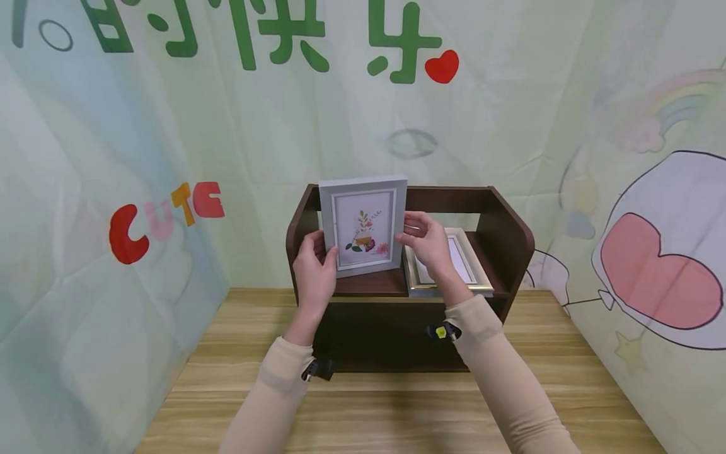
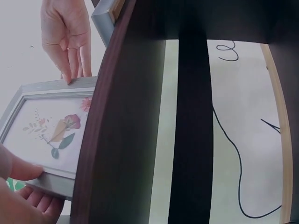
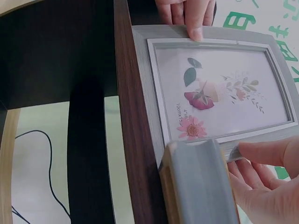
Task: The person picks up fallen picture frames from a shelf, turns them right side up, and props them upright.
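Observation:
A grey picture frame [image 1: 363,227] with a flower print stands nearly upright at the left of the dark brown shelf [image 1: 368,287]. My left hand [image 1: 314,271] grips its left side, thumb on the front and fingers behind. On the opposite side my right hand [image 1: 428,243] pinches the edge between thumb and fingers, which the right wrist view shows closely. Beside it, a second frame with a gold and silver border [image 1: 479,268] lies flat on the shelf, partly covered by my right hand and wrist.
The shelf unit has raised side panels [image 1: 513,246] and a dark open lower space [image 1: 391,334]. It stands on a wood-grain table [image 1: 363,410]. A printed cloth backdrop [image 1: 255,139] hangs behind and on both sides.

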### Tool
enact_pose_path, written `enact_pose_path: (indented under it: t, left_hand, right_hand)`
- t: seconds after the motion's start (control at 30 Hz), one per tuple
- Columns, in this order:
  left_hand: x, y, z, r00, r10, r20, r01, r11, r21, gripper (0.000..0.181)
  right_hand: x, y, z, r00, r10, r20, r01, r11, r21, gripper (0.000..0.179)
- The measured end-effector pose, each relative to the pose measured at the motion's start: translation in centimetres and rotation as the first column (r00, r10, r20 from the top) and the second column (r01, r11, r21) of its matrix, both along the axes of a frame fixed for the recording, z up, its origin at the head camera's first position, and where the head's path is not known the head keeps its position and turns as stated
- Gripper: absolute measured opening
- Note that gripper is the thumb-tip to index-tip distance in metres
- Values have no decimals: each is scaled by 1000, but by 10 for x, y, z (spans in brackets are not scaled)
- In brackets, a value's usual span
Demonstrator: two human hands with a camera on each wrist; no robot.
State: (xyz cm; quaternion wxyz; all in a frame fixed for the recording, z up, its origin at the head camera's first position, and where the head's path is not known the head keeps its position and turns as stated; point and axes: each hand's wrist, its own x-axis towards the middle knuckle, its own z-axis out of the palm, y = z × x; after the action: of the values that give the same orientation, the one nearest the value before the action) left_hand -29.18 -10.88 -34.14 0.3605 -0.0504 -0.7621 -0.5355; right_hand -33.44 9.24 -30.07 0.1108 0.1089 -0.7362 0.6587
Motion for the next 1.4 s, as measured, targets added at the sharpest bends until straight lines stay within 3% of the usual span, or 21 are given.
enact_pose_path:
  t: [0.3, 0.67, 0.9, 1.13, 1.4]
  left_hand:
    - [2, 0, -10, 999, 30, -44, -31, 1000, -7, 31]
    - [5, 6, -20, 993, 48, -107, -46, 999, 20, 29]
    - [5, 12, -24, 982, 70, -177, -64, 997, 38, 28]
    - [3, 19, -26, 966, 90, -244, -78, 995, 59, 28]
    - [2, 26, -28, 958, 102, -269, -84, 993, 77, 27]
  right_hand:
    - [5, 6, 6, 984, -48, -170, 49, 999, 1, 40]
    - [10, 12, 22, 920, -94, -381, 105, 994, 9, 41]
    - [38, 6, 47, 901, -76, -428, 104, 994, 42, 39]
    - [39, 5, 52, 883, -45, -466, 70, 997, 36, 38]
    - [36, 5, 58, 873, -13, -487, 52, 996, 68, 39]
